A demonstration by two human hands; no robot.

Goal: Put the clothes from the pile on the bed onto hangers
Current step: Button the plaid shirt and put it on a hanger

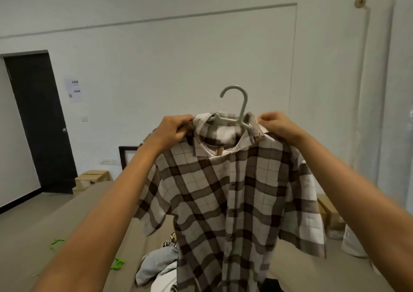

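Above the bed (pixel 85 215), seen from the head camera, both arms reach forward. The left hand (pixel 176 130) curls its fingers around the plaid shirt (pixel 223 191) at one side of the collar, and the right hand (pixel 279 124) pinches the other side. Between them the pale hanger (pixel 240 121) sits inside the collar, hook upright. Below, the clothes pile (pixel 161 262) lies on the bed.

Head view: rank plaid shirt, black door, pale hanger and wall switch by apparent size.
1. plaid shirt (nearest, so inflated)
2. black door
3. pale hanger, partly hidden
4. wall switch
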